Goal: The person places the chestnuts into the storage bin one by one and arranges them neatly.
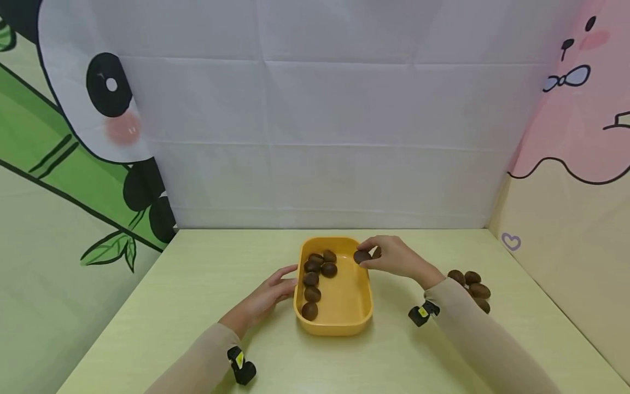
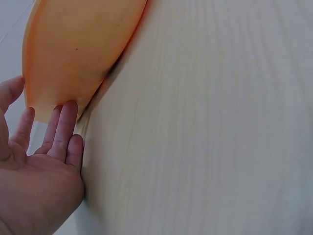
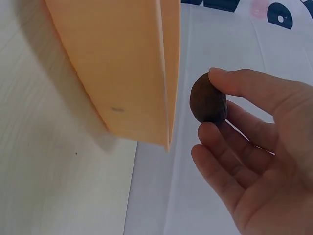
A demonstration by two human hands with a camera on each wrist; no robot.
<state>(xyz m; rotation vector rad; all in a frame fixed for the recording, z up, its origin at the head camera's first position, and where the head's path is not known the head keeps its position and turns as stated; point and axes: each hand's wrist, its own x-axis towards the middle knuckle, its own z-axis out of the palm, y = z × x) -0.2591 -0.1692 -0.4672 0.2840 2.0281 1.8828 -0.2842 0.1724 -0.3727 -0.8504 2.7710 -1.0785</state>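
Observation:
A yellow rectangular plastic container stands on the table, with several brown chestnuts lined along its left side and grouped toward its far left. My left hand rests its extended fingertips against the container's left wall; in the left wrist view, those fingers touch the wall from outside. Above the container's far right rim, my right hand pinches a chestnut between thumb and fingers. A second brown piece shows by the fingers in the head view. The right wrist view shows one held chestnut.
More chestnuts lie in a pile on the table at the right, partly hidden by the right sleeve. A white cloth hangs behind the table, with printed panels at both sides.

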